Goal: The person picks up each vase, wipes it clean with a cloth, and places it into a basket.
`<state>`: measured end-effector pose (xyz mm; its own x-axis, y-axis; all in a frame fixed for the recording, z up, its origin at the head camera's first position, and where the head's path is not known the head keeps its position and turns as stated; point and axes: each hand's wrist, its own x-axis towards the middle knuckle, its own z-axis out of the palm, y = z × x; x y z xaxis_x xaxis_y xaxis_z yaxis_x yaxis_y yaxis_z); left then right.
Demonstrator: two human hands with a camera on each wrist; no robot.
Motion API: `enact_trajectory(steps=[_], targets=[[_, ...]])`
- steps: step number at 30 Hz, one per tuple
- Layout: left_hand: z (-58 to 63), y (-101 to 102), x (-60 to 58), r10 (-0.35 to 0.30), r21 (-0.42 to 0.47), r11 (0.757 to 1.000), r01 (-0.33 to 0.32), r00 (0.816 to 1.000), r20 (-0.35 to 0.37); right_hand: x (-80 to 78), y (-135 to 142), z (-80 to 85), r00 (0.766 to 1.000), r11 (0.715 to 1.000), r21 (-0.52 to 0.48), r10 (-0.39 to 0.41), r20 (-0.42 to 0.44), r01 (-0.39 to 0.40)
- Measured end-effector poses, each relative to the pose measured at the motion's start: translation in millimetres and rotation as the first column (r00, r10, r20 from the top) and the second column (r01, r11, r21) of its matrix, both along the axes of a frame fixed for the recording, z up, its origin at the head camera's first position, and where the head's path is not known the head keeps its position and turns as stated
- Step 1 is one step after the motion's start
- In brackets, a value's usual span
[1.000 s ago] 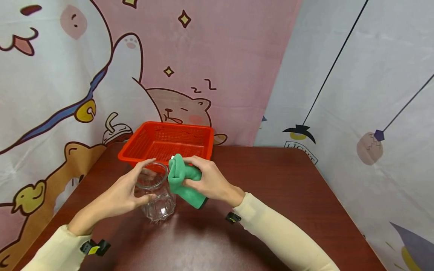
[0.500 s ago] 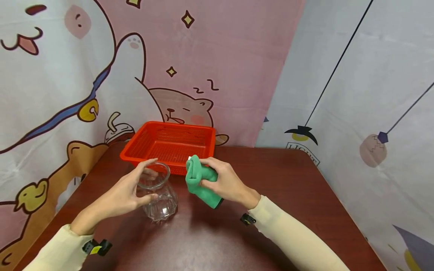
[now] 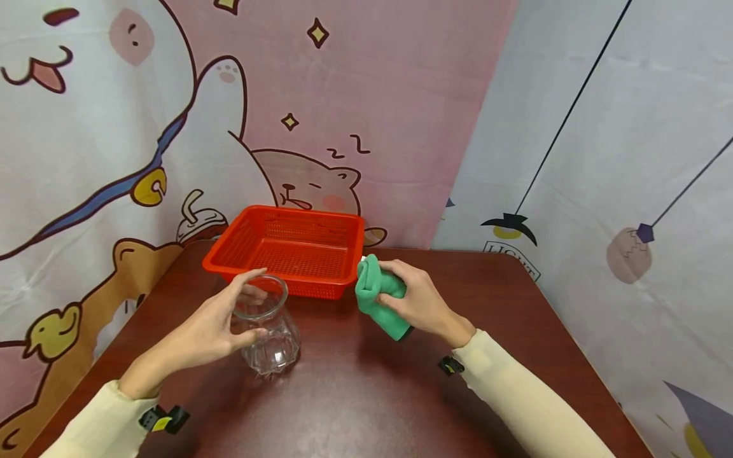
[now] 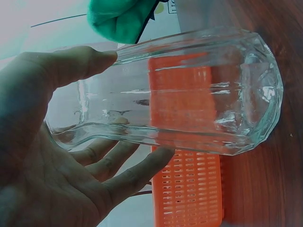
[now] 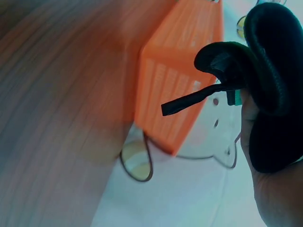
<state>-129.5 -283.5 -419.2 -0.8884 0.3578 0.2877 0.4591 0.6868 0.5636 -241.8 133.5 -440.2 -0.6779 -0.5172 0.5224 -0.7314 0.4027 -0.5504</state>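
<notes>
My left hand (image 3: 214,321) holds a clear glass jar (image 3: 273,346) around its neck, thumb on the near side and fingers on the far side. Faceted and see-through, the jar (image 4: 189,94) fills much of the left wrist view; its mouth points up in the head view. Whether its base touches the table cannot be told. To the right, clear of the jar, my right hand (image 3: 420,299) grips a folded green cloth (image 3: 380,299) above the table. The cloth (image 5: 274,90) looks nearly black in the right wrist view, with a thin dark strip hanging out.
Behind the jar, a red perforated plastic basket (image 3: 303,286) stands at the back left of the dark brown wooden table (image 3: 343,394). A printed cartoon curtain (image 3: 401,127) hangs along the back and sides.
My right hand has moved rightward with the green cloth, away from the jar's mouth and past the basket's front right corner. My left hand and the jar stay in place.
</notes>
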Motion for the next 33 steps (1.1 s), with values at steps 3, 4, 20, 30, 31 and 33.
enact_trajectory(steps=[3, 4, 20, 30, 31, 33], targets=[[0.3, 0, -0.2, 0.0, -0.001, 1.0, 0.0, 1.0, -0.001, -4.9, 15, -2.9, 0.999, 0.999, 0.017, -0.043, -0.007, 0.043], [0.5, 0, -0.2, 0.0, -0.002, 1.0, 0.0, 1.0, -0.002, -6.5, 19, -3.8, 0.998, 0.998, 0.024, -0.059, -0.007, 0.059], [1.9, 1, 0.3, 0.002, -0.006, 1.0, -0.002, 1.0, 0.01, -33.0, 81, -21.7, 0.961, 0.946, 0.171, -0.276, -0.028, 0.277], [0.6, 1, 0.2, 0.006, -0.005, 1.0, -0.006, 1.0, 0.006, -36.4, 124, -28.5, 0.893, 0.851, 0.301, -0.451, -0.004, 0.431], [0.2, 1, 0.2, 0.007, -0.005, 1.0, -0.007, 1.0, 0.005, -35.4, 129, -28.8, 0.88, 0.834, 0.322, -0.474, 0.006, 0.447], [-0.5, 1, 0.5, 0.011, -0.007, 1.0, -0.011, 1.0, 0.001, -33.4, 138, -29.2, 0.854, 0.8, 0.362, -0.52, 0.021, 0.478]])
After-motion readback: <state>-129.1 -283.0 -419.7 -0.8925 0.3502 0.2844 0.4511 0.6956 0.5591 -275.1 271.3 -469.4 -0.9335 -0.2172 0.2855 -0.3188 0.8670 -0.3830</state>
